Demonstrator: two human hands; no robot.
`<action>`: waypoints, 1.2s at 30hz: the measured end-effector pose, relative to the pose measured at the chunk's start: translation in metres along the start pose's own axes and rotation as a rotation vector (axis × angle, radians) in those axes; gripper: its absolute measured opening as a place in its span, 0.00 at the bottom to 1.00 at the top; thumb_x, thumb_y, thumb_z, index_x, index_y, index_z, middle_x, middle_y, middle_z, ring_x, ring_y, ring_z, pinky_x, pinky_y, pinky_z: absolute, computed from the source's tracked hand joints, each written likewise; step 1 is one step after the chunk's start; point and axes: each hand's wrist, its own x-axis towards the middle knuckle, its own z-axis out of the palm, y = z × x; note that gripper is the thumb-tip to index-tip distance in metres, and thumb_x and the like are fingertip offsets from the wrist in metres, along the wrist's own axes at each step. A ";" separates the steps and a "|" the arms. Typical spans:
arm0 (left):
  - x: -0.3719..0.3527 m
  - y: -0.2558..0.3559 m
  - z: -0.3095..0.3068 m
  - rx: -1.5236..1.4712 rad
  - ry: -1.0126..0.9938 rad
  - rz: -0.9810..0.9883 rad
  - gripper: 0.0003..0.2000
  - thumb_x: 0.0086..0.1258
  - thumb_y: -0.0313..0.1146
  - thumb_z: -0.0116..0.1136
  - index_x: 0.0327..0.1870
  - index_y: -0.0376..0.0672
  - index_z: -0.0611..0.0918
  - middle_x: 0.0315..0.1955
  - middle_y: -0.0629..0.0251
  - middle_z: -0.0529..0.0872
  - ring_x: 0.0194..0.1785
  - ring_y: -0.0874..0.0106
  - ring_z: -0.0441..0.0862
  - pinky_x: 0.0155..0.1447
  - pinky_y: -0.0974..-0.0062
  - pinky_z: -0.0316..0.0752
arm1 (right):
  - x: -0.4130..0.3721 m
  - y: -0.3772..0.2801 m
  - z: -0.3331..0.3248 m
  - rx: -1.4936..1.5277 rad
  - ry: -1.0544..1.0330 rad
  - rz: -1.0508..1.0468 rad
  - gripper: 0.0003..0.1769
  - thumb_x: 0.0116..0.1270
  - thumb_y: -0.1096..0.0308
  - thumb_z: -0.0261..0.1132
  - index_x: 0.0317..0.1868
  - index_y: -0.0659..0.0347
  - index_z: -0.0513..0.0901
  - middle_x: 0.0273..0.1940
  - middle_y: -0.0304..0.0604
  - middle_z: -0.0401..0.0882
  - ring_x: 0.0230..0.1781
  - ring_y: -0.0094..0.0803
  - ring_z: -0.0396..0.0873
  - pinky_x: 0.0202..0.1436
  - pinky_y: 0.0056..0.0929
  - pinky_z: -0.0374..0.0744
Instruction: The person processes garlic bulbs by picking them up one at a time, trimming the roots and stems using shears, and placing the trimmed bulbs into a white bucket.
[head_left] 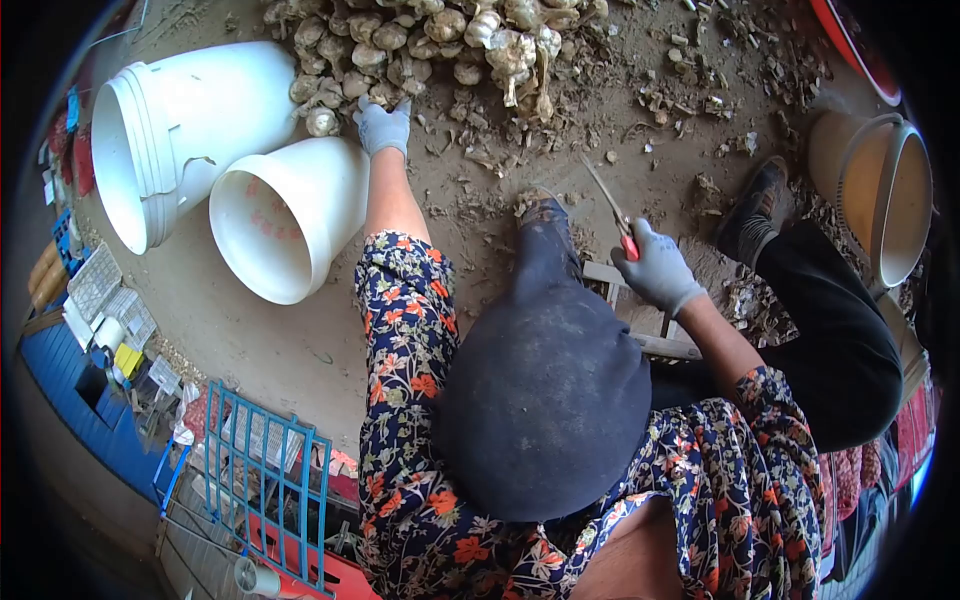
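My left hand (383, 127), in a grey glove, reaches to the near edge of a heap of garlic bulbs (390, 38). Its fingers are spread against the bulbs, and none shows lifted in them. One loose bulb (321, 122) lies just left of that hand. In my right hand (657, 265), also gloved in grey, are red-handled scissors (606, 193) with their narrow blades pointing up and left. My fist wraps the handle, so part of it is hidden. The scissors hang apart from the heap.
Two white buckets (285, 165) (215, 100) lie tipped on their sides at left. Another bucket (830, 150) lies at right. Dry garlic scraps (690, 95) litter the dirt floor. A blue metal rack (270, 450) stands lower left. My dark-clad knee (545, 400) fills the middle.
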 end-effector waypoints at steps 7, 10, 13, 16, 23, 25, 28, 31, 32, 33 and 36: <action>-0.104 0.048 -0.049 -0.471 -0.094 0.195 0.30 0.47 0.42 0.74 0.50 0.38 0.74 0.40 0.52 0.84 0.42 0.56 0.83 0.48 0.64 0.77 | 0.027 -0.040 -0.003 -0.133 0.009 -0.182 0.19 0.65 0.56 0.58 0.43 0.64 0.70 0.38 0.63 0.80 0.44 0.57 0.79 0.48 0.48 0.76; -0.149 0.075 -0.080 -0.265 -0.119 0.242 0.29 0.46 0.43 0.75 0.47 0.39 0.75 0.38 0.53 0.85 0.38 0.56 0.84 0.44 0.64 0.78 | 0.033 -0.062 -0.008 -0.219 0.159 -0.334 0.20 0.64 0.54 0.60 0.45 0.62 0.71 0.40 0.59 0.79 0.44 0.53 0.80 0.48 0.45 0.77; -0.168 0.083 -0.085 -0.097 -0.134 0.286 0.29 0.45 0.45 0.75 0.45 0.42 0.75 0.38 0.51 0.84 0.39 0.54 0.83 0.44 0.61 0.77 | 0.031 -0.083 -0.015 -0.282 0.242 -0.388 0.20 0.64 0.53 0.60 0.46 0.61 0.71 0.41 0.56 0.78 0.44 0.51 0.80 0.49 0.43 0.76; -0.183 0.098 -0.085 0.010 -0.077 0.313 0.28 0.44 0.48 0.74 0.43 0.44 0.75 0.38 0.50 0.83 0.43 0.52 0.82 0.44 0.56 0.76 | 0.030 -0.087 -0.019 -0.270 0.194 -0.393 0.20 0.65 0.54 0.59 0.46 0.62 0.70 0.39 0.56 0.80 0.42 0.51 0.81 0.47 0.46 0.77; -0.192 0.107 -0.076 -0.438 -0.100 0.364 0.24 0.52 0.38 0.73 0.47 0.38 0.76 0.37 0.58 0.84 0.38 0.67 0.84 0.42 0.68 0.79 | 0.026 -0.046 -0.017 0.115 0.276 -0.309 0.16 0.66 0.58 0.58 0.34 0.66 0.73 0.29 0.55 0.80 0.32 0.52 0.82 0.40 0.46 0.77; -0.187 0.102 -0.051 -1.416 -0.491 0.473 0.25 0.60 0.32 0.70 0.56 0.34 0.75 0.40 0.60 0.85 0.39 0.74 0.83 0.44 0.75 0.80 | 0.030 -0.032 -0.019 0.567 0.091 -0.164 0.14 0.67 0.57 0.63 0.34 0.59 0.74 0.28 0.40 0.80 0.21 0.28 0.74 0.29 0.29 0.75; -0.189 0.110 -0.039 -1.534 -0.731 0.609 0.29 0.63 0.33 0.69 0.63 0.34 0.71 0.46 0.60 0.83 0.44 0.71 0.83 0.50 0.74 0.80 | 0.020 -0.061 -0.035 1.317 -0.154 -0.132 0.19 0.67 0.50 0.63 0.43 0.58 0.79 0.30 0.34 0.79 0.27 0.21 0.75 0.31 0.20 0.75; -0.195 0.123 -0.044 -1.378 -0.939 0.599 0.36 0.60 0.37 0.72 0.67 0.39 0.67 0.54 0.63 0.79 0.52 0.73 0.79 0.57 0.71 0.77 | 0.027 -0.080 -0.047 1.750 -0.380 -0.288 0.19 0.68 0.51 0.63 0.46 0.57 0.78 0.32 0.34 0.81 0.24 0.23 0.75 0.31 0.21 0.77; -0.195 0.126 -0.045 -1.337 -0.873 0.615 0.33 0.60 0.35 0.72 0.66 0.39 0.69 0.54 0.64 0.79 0.52 0.75 0.80 0.56 0.72 0.78 | 0.023 -0.082 -0.051 1.723 -0.379 -0.270 0.16 0.68 0.52 0.63 0.43 0.56 0.79 0.30 0.32 0.79 0.22 0.22 0.73 0.30 0.22 0.75; -0.195 0.129 -0.045 -1.296 -0.808 0.627 0.30 0.60 0.33 0.71 0.64 0.40 0.72 0.53 0.64 0.80 0.51 0.76 0.80 0.55 0.73 0.78 | 0.023 -0.081 -0.053 1.729 -0.377 -0.270 0.16 0.68 0.52 0.63 0.43 0.56 0.79 0.30 0.32 0.79 0.22 0.22 0.73 0.30 0.22 0.75; -0.202 0.140 -0.047 -1.243 -0.472 0.808 0.21 0.61 0.27 0.69 0.56 0.38 0.78 0.46 0.67 0.83 0.45 0.77 0.82 0.50 0.76 0.79 | 0.030 -0.073 -0.061 1.673 -0.348 -0.231 0.13 0.67 0.53 0.65 0.36 0.53 0.78 0.26 0.31 0.75 0.20 0.21 0.70 0.24 0.23 0.70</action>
